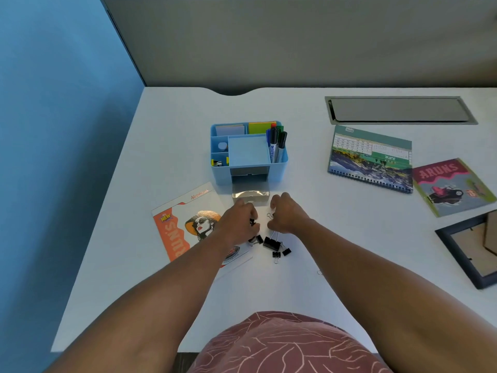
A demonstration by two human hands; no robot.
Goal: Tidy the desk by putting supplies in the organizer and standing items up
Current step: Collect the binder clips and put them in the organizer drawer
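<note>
In the head view, my left hand (238, 220) is in the centre of the frame, with the fingers curled down over some black binder clips (272, 244) on the white desk (349, 265). It seems to pinch one clip, but I cannot tell this for sure. My right hand (286, 214) is just beside it, also curled narrow, near a silver clip handle; if it holds something I cannot tell. More clips lie just below the two hands.

Just above the hands stands a small clear drawer (250, 197), pulled out of the blue organizer (248, 153), which is in the upper centre. The organizer holds markers (277, 144) and sticky notes (262, 127).

A magazine (188, 224) lies flat under my left wrist. On the right lie a calendar (371, 160), a card (451, 187) and a photo frame (473, 246), all flat.
</note>
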